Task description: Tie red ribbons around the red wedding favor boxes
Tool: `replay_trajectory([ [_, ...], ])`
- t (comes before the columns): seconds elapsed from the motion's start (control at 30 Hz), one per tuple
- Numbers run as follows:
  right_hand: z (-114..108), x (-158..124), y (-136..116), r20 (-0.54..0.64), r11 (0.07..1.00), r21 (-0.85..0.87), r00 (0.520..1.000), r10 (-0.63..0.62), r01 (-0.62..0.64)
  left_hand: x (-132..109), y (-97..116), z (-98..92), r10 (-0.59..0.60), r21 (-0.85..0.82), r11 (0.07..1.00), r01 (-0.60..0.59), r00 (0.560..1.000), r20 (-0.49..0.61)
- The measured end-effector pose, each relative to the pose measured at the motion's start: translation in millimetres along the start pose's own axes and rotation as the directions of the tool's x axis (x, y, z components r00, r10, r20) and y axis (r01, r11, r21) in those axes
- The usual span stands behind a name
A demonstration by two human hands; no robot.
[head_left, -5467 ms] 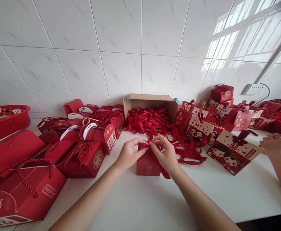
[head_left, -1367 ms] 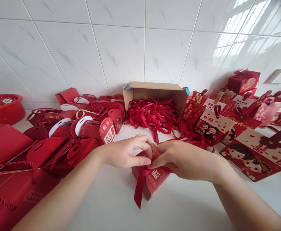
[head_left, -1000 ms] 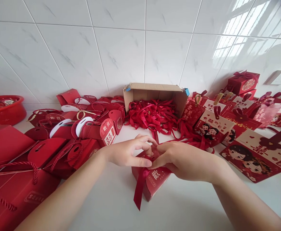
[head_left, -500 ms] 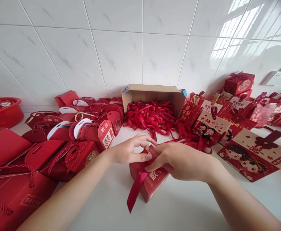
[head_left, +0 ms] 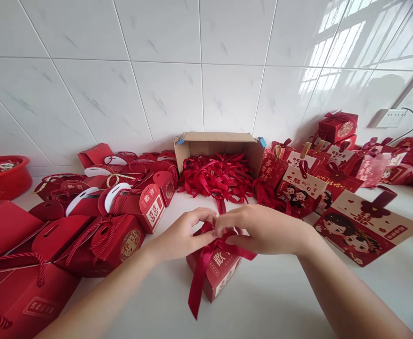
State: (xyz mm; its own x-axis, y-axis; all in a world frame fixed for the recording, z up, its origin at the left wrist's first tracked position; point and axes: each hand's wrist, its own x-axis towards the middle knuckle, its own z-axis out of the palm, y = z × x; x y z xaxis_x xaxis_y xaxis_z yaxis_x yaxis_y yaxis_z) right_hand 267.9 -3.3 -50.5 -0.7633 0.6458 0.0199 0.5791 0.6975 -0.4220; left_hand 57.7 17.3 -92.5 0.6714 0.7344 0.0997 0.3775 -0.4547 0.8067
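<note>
A small red gift box (head_left: 217, 278) with a white character on its side stands on the white counter (head_left: 270, 301) right in front of me. A red ribbon (head_left: 198, 282) runs over its top, and one tail hangs down its front left. My left hand (head_left: 183, 235) pinches the ribbon at the top of the box. My right hand (head_left: 263, 230) meets it from the right, fingers closed on the same ribbon. Both hands hide the box's top.
An open cardboard box (head_left: 220, 143) lies on its side against the tiled wall, spilling loose red ribbons (head_left: 215, 179). Red paper gift bags and boxes (head_left: 96, 207) crowd the left. Printed gift boxes (head_left: 361, 226) fill the right. A red basin (head_left: 1, 176) sits far left.
Both hands have stayed pinched on the ribbon atop the small box and shifted slightly. The ribbon now shows loops spreading to the right under my right hand. The view has tilted a little.
</note>
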Motion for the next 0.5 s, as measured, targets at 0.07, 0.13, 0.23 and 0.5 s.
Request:
replay_trajectory([
  [0.07,0.1,0.3,-0.3,-0.060,0.999,-0.011,0.997,0.049,-0.050,-3.7,-0.2,2.2,-0.027,-0.056,0.998,0.026,1.000,-0.016],
  [0.13,1.4,1.3,-0.4,-0.111,0.997,0.013,0.991,0.081,-0.080,-6.4,0.0,5.0,-0.057,-0.087,0.995,0.053,0.997,-0.047],
  [0.23,4.5,4.0,1.2,-0.175,0.994,0.081,0.980,0.090,-0.077,-8.2,1.1,10.6,-0.114,-0.103,0.989,0.103,0.987,-0.109],
  [0.5,8.8,9.3,10.7,-0.197,0.981,0.164,0.971,0.132,-0.100,-6.2,-5.2,26.7,-0.171,-0.260,0.961,0.098,0.947,-0.271],
])
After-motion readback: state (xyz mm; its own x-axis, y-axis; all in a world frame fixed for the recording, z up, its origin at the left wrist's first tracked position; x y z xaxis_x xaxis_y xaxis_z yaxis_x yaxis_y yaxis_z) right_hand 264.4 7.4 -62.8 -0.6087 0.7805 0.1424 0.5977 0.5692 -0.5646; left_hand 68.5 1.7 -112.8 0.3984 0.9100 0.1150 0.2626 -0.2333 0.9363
